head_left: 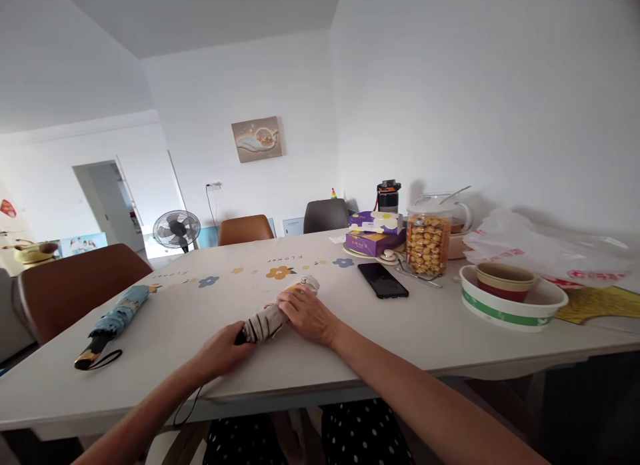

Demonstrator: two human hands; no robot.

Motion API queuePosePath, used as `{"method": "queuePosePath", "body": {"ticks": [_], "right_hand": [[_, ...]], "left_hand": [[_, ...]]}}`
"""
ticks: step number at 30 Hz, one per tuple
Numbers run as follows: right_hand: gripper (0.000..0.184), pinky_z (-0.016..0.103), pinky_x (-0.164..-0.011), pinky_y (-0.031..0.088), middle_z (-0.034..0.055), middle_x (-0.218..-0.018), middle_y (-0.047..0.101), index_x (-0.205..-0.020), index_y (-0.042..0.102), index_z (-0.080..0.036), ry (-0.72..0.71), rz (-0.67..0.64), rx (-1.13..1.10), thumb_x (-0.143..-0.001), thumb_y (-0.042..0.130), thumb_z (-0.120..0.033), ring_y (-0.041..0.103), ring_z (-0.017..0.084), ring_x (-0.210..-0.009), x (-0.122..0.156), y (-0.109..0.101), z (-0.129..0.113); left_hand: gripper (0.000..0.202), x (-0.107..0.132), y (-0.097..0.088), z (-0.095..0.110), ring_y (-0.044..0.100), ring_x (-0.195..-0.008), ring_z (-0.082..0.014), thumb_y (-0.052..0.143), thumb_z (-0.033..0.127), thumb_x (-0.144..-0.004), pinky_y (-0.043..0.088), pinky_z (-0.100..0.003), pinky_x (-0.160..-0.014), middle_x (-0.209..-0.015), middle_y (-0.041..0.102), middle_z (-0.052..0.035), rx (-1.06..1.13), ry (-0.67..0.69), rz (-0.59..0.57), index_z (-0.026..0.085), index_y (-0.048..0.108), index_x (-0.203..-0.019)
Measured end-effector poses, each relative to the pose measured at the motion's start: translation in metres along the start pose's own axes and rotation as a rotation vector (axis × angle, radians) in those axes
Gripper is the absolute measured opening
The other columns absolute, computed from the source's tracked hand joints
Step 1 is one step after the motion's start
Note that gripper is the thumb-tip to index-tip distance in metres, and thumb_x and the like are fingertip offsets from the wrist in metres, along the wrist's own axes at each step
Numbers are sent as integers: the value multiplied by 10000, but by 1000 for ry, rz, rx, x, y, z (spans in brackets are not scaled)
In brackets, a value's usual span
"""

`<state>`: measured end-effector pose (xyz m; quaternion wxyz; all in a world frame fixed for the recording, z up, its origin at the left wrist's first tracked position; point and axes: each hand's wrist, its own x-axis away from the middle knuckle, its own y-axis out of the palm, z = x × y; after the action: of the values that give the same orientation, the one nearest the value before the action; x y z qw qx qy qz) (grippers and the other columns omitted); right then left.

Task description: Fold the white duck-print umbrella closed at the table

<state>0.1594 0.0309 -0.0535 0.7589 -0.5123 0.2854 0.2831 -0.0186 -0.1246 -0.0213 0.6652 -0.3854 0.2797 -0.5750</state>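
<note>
A folded cream umbrella (266,322) with dark stripes lies slantwise on the table in front of me. My left hand (223,348) is closed around its black handle end, and a thin black wrist strap hangs below that hand over the table edge. Farther up, my right hand (306,313) wraps over the rolled canopy near its far end, with the fingers curled on the cloth. To the left lies a second folded umbrella (121,314), light blue, with a black and gold handle and a black strap loop; neither hand touches it.
Right of my hands lies a black phone (383,280). Beyond it are purple tissue boxes (373,242), a jar of snacks (428,244) and a black bottle (388,197). A white and green bowl (515,312) holding a paper cup (505,282) stands near a plastic bag (540,248). Chairs surround the table (200,318).
</note>
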Motion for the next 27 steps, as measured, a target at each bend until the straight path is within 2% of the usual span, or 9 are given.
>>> {"method": "queuePosePath", "body": {"ticks": [4,8,10,12,13,16,19,24,27], "right_hand": [[369,459,-1015,286,148,-1198,533,-1057,485,-126,155,64,-49,-728,405,22,442,209,-1196,2,-5,5],[406,470,-954,356,190,-1227,505,-1074,476,-106,531,158,-109,-685,435,-1,468,265,-1168,7,-6,16],[261,443,-851,434,162,-1097,581,-1011,496,-123,790,111,-276,-752,476,-104,563,261,-1017,8,-6,18],[146,383,-728,486,109,-913,634,-909,512,-144,1011,34,-591,-814,495,-254,624,220,-804,5,-7,16],[173,348,-670,498,89,-844,640,-867,514,-149,1079,2,-788,-830,495,-317,630,196,-715,3,-9,14],[287,284,-596,514,99,-848,653,-850,534,-136,1132,-22,-1306,-829,526,-421,642,167,-645,-4,-13,7],[414,289,-626,533,128,-852,654,-865,581,-106,1161,-8,-1577,-808,548,-515,654,189,-701,-7,-15,2],[443,309,-632,535,115,-845,653,-987,585,-110,1281,93,-1787,-810,554,-515,647,198,-727,-6,-14,3],[380,300,-592,529,107,-930,654,-1043,578,-135,1319,156,-1769,-784,621,-410,632,181,-698,-5,-15,5]], "left_hand": [[356,1,20,-1,600,-878,-255,458,393,-801,383,-294,-670,-938,650,-77,-248,-114,309,196,495,-1095],[462,0,26,3,607,-936,-273,420,427,-840,394,-311,-685,-1068,640,-114,-153,-226,479,198,387,-1241],[471,-2,26,6,609,-952,-268,440,428,-828,404,-309,-690,-1100,633,-113,-87,-260,522,197,388,-1236],[473,-4,26,10,608,-963,-269,455,411,-816,411,-318,-714,-1102,634,-107,-70,-285,537,196,400,-1234],[474,-4,26,11,605,-971,-270,454,396,-815,411,-326,-734,-1100,636,-104,-80,-289,535,194,404,-1240],[490,-3,29,16,586,-1007,-269,450,347,-822,410,-344,-776,-1115,627,-106,-188,-236,518,194,397,-1285],[466,0,34,17,550,-1049,-249,457,255,-827,410,-333,-793,-1153,597,-119,-368,-103,587,186,419,-1286],[361,6,43,15,518,-1034,-229,363,150,-869,388,-323,-843,-1106,582,-140,-596,93,735,137,478,-1212],[389,5,46,15,508,-1063,-240,368,190,-874,413,-322,-786,-1138,557,-151,-577,68,719,127,429,-1254]]}}
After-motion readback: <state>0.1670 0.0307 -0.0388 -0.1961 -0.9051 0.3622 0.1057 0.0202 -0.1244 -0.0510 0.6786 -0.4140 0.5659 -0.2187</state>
